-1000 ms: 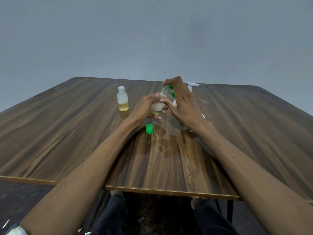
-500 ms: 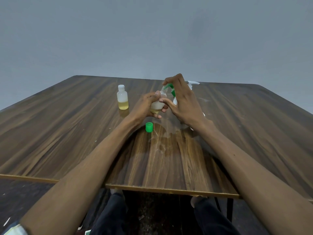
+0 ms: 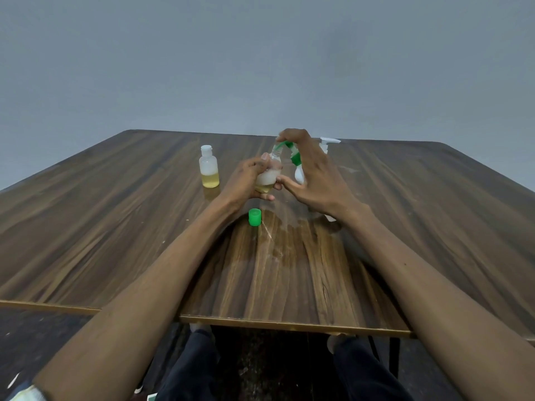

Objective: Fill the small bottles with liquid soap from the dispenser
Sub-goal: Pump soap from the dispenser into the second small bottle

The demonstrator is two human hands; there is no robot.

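Note:
My left hand (image 3: 246,183) grips a small clear bottle (image 3: 267,178), tilted, with a little yellow soap at its bottom. Its open neck sits under the green pump nozzle of the soap dispenser (image 3: 296,160). My right hand (image 3: 315,175) arches over that pump, fingertips on its head, and hides most of the dispenser's body. A loose green cap (image 3: 254,217) lies on the table just in front of my left hand. A second small bottle (image 3: 209,170) with a white cap stands to the left, holding yellow soap low down.
A white pump head of another dispenser (image 3: 328,142) shows behind my right hand. A wet patch (image 3: 285,233) spreads on the wooden table (image 3: 115,227) before the hands. The table's near edge runs above my knees.
Both hands stay at the dispenser with the small bottle under its nozzle. The whole scene has shifted very slightly upward in view; nothing was let go or picked up.

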